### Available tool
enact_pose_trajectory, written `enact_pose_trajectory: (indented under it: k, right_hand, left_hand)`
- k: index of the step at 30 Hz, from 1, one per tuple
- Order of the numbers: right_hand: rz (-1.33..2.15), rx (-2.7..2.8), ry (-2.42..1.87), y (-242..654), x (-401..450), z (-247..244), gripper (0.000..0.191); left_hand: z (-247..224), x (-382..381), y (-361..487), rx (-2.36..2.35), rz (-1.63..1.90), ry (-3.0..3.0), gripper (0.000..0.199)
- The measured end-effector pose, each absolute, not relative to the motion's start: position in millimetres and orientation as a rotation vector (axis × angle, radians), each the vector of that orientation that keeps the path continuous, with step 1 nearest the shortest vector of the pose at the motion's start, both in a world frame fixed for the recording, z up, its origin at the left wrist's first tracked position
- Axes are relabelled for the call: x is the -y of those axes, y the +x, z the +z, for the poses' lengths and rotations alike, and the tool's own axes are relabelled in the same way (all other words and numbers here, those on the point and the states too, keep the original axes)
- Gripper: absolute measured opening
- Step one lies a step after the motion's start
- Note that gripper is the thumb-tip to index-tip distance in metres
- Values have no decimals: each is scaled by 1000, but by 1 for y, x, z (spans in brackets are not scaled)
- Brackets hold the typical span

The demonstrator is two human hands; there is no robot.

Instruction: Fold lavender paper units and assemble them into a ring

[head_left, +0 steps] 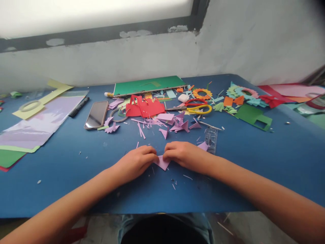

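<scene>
A small folded piece of purple paper (pixel 163 163) lies on the blue table with one corner pointing toward me. My left hand (pixel 139 158) pinches its left end, fingers closed. At the right end, the bent fingers of my right hand (pixel 182 154) press on the same paper. The upper part of the paper is hidden under my fingertips. Just beyond my hands sit several folded purple paper pieces (pixel 179 126) and thin purple strips. A clear ruler (pixel 211 138) lies past my right wrist, beside another purple piece (pixel 203 146).
Red-and-yellow scissors (pixel 199 107) lie among red paper (pixel 144 106) and scraps. Left of them are a phone (pixel 96 115), a black marker (pixel 79 107) and purple sheets (pixel 48 115). Green card (pixel 254 117) and folded paper rings (pixel 242 93) lie right. The table's front edge (pixel 162 213) is near me.
</scene>
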State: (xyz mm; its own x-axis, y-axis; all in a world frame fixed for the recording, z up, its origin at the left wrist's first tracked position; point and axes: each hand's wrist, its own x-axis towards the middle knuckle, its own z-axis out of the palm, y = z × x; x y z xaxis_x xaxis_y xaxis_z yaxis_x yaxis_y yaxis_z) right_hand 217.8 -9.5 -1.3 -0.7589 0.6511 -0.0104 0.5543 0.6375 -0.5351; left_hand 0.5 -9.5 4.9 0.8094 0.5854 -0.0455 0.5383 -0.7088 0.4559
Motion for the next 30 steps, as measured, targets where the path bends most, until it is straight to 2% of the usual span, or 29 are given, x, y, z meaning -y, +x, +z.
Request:
enact_pose_trajectory:
  k: [7,12,16,19,23,26,30]
  right_hand:
    - [985,2621,-923,226,-3,7,15]
    - [1005,2607,-1050,220,-5,11,7]
    - [957,2584,-1234,212,-1,13,15]
    - [917,2568,-1368,207,0,17,16]
    - [930,2608,-1373,205,-7,20,16]
    - [879,2638,-1304,207,-9,18,8]
    - [663,2667,-1175,214,3,10,18]
  left_hand:
    - [9,5,0,-789,148,2495,16]
    - [20,-7,17,-915,12,2447,9]
    - [34,-10,37,-1146,-192,2437,7]
    - [46,-15,52,-1274,-332,2454,10]
    - [51,-22,57,-1223,-460,2442,13]
    - [45,-16,48,-1202,-411,2483,7]
    - [34,6,32,-1225,-267,2630,22]
